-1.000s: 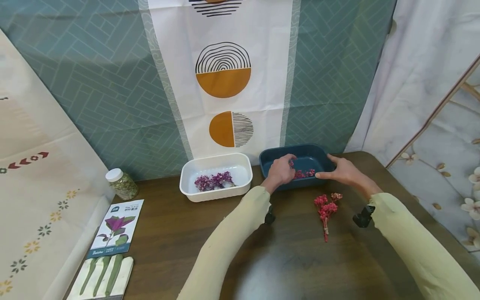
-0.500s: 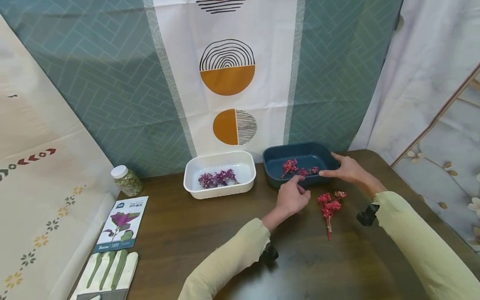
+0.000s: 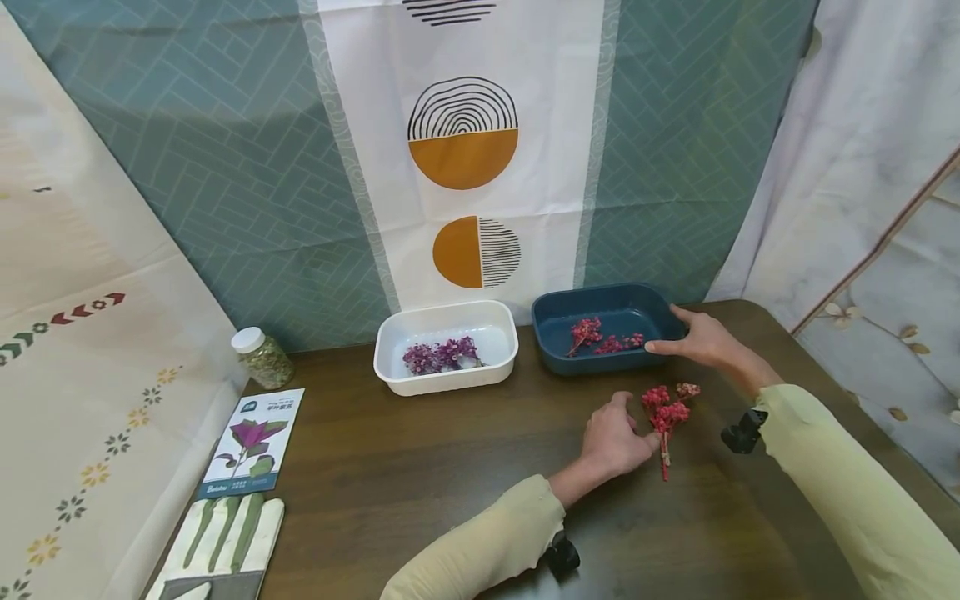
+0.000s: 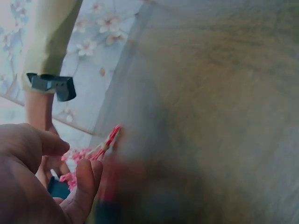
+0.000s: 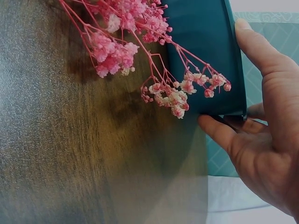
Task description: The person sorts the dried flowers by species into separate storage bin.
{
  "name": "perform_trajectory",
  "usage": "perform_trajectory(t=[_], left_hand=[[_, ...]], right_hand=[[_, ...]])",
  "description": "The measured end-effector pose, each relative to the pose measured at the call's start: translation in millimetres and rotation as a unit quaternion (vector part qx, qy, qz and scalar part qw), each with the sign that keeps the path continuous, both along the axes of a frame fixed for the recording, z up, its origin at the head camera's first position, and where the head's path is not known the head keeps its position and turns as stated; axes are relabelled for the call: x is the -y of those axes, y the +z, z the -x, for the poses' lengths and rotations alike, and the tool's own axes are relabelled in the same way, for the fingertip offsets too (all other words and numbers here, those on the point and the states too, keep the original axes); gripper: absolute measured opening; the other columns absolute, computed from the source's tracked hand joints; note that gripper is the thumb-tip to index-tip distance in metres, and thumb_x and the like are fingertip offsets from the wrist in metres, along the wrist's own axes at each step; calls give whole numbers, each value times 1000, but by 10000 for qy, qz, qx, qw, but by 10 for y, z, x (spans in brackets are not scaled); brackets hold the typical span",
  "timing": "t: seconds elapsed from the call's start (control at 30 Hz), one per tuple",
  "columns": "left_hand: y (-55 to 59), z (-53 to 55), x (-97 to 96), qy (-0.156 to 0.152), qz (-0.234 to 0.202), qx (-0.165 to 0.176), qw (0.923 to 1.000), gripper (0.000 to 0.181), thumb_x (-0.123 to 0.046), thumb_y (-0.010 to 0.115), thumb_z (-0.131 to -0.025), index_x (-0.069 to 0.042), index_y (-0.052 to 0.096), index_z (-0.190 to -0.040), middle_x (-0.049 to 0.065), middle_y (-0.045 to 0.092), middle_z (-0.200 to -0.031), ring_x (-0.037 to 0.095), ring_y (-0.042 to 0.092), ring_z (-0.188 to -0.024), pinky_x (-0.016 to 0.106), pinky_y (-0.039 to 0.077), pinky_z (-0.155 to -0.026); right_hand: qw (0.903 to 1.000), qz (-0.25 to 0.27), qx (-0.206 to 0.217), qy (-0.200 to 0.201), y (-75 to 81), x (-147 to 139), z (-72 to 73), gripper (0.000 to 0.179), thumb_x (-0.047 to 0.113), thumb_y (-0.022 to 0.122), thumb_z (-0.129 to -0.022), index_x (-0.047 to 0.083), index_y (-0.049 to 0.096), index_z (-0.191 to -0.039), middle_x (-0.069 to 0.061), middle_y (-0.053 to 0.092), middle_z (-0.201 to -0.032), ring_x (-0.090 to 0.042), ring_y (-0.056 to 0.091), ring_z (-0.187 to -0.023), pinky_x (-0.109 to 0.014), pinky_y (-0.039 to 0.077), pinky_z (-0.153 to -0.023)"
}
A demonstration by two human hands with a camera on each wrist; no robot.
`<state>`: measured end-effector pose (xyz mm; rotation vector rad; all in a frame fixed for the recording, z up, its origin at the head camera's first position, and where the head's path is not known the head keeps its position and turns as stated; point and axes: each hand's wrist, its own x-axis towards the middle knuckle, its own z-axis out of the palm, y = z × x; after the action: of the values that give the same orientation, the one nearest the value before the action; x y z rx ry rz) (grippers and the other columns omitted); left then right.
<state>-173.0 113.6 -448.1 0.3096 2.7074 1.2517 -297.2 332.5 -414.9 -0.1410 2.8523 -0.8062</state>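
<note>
A bunch of pink dried flowers (image 3: 665,410) lies on the table with its stems toward me. My left hand (image 3: 617,437) is just left of it, thumb near the stems. In the left wrist view, the thumb and fingers of that hand (image 4: 28,172) stand apart on either side of the bunch, without visibly pinching it. Behind the bunch, a dark blue tray (image 3: 592,365) contains small red flower sprigs (image 3: 585,331). My right hand (image 3: 708,340) grips the tray's right end; the right wrist view shows its thumb (image 5: 257,44) on the rim and fingers at the lower edge.
Left of the blue tray stands a white tray (image 3: 450,384) with purple dried flowers (image 3: 442,357) in it. Along the table's left side are a white-lidded jar (image 3: 264,360), a plant-picture packet (image 3: 253,443) and a striped glove (image 3: 217,542). Fabric hangs behind the table.
My left hand has withdrawn from the blue tray, leaving a sprig in it, and moved toward me and right to the pink bunch. My right hand stays at the tray's right end.
</note>
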Motion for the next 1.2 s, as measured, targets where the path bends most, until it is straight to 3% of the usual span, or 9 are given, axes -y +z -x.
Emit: perform_trajectory(t=[0.2, 0.4, 0.67, 0.9, 1.2], left_hand=[[-34, -98, -68, -10, -110, 190, 9998, 63, -30, 87, -78, -12, 58, -131, -8, 57, -80, 5, 52, -67, 24, 45, -58], [-70, -145, -137, 67, -133, 314, 9994, 64, -30, 87, -78, -14, 57, -133, -8, 55, -82, 5, 51, -70, 25, 47, -62], [-104, -156, -210, 252, 68, 116, 9996, 67, -32, 87, -76, -16, 57, -134, -8, 53, -82, 7, 52, -74, 28, 49, -66], [-131, -165, -298, 501, 600, -129, 9969, 72, -39, 88, -74, -22, 56, -135, -1, 62, -101, 18, 64, -90, 37, 54, -77], [-165, -171, -391, 691, 947, -237, 9928, 74, -41, 89, -72, -28, 56, -136, -1, 61, -99, 20, 64, -84, 40, 53, -74]], right_hand=[[10000, 0, -37, -17, -20, -25, 5, 119, 64, 71, -82, -13, 14, -153, -44, 21, -149, -61, 30, -133, -68, 35, -100], [10000, -59, -26, -12, -24, -24, 20, 120, 65, 70, -82, -13, 13, -153, -45, 20, -149, -61, 29, -133, -68, 34, -100], [9999, -47, -64, 91, 26, -6, -39, 115, 61, 70, -85, -13, 13, -153, -45, 22, -149, -60, 31, -132, -67, 36, -100], [9998, -107, -107, 150, 27, 4, -47, 113, 60, 68, -87, -13, 13, -153, -45, 22, -148, -60, 33, -131, -67, 36, -100], [9999, -73, -38, 91, 25, 3, -38, 115, 61, 69, -86, -13, 12, -153, -46, 21, -149, -61, 29, -133, -68, 34, -101]])
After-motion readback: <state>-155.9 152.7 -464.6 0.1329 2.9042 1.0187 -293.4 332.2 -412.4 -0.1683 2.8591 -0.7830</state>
